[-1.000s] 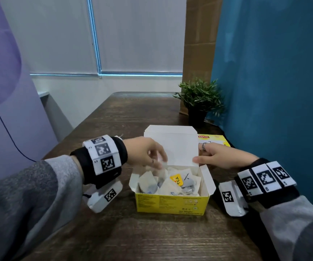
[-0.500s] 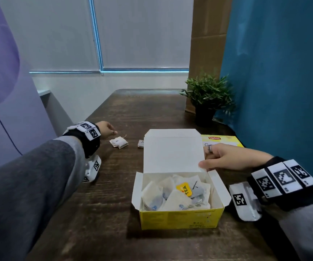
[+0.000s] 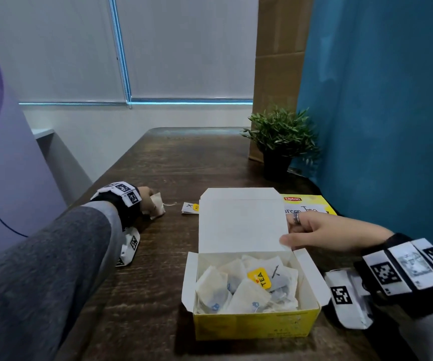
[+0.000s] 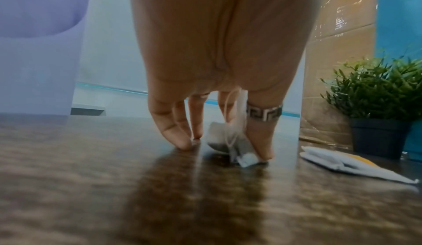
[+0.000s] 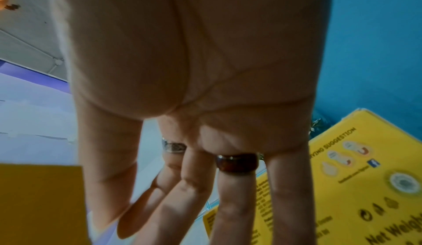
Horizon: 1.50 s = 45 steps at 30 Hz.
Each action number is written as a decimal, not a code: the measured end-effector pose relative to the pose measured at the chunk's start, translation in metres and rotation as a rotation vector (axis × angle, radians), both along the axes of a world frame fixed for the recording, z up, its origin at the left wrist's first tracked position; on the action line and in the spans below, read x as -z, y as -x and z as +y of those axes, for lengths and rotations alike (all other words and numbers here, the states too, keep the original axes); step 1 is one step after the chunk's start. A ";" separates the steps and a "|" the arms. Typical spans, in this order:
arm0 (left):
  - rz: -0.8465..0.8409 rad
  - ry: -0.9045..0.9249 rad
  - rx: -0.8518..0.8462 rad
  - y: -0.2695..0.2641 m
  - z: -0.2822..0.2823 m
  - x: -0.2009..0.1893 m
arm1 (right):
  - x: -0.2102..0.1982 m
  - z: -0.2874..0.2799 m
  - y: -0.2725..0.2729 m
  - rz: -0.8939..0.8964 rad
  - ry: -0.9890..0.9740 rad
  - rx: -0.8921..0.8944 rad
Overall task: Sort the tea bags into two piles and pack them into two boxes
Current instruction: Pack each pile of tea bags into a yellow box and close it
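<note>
An open yellow tea box [image 3: 251, 323] stands at the table's near middle with several tea bags [image 3: 236, 287] inside, one with a yellow TEA tag. My right hand [image 3: 288, 230] pinches the raised white lid's [image 3: 238, 220] right edge, thumb in front and fingers behind. My left hand [image 3: 150, 201] is far left on the table. Its fingers point down and pinch a tea bag [image 4: 230, 140] that touches the wood. A tea bag with a yellow tag [image 3: 190, 207] lies between that hand and the box. A second yellow Lipton box [image 3: 306, 204] lies shut behind the lid.
A potted plant [image 3: 280, 142] stands at the back right beside a cardboard panel [image 3: 277, 74] and a blue wall [image 3: 379, 113]. The dark wooden table [image 3: 173, 162] runs back to a window wall. In the left wrist view the tagged tea bag [image 4: 342, 160] lies right of my fingers.
My left hand left the open box with a tea bag and went to the table's far left, where it stays on the bag. My right hand kept hold of the lid.
</note>
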State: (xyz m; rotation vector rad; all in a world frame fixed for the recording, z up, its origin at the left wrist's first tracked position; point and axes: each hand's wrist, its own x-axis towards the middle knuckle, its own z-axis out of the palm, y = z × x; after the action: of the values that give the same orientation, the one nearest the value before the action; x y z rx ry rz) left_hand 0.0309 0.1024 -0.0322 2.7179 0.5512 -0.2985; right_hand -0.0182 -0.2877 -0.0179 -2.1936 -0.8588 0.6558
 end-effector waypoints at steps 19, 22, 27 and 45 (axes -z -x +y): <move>-0.060 0.510 0.247 -0.011 -0.065 -0.022 | -0.002 0.003 0.005 -0.037 0.012 0.050; -0.037 0.291 0.278 -0.016 -0.079 -0.010 | 0.000 0.002 0.003 -0.040 0.029 0.054; 0.055 -0.049 0.246 -0.012 -0.080 -0.014 | 0.001 0.000 0.002 -0.062 0.063 0.064; -0.030 0.143 0.101 0.005 -0.057 -0.010 | -0.009 0.003 0.010 -0.093 0.112 0.074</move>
State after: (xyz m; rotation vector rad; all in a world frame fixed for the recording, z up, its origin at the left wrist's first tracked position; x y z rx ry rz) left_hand 0.0259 0.0454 -0.0223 2.6109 0.3703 -0.3094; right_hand -0.0280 -0.2848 -0.0093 -2.3606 -0.8004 0.5816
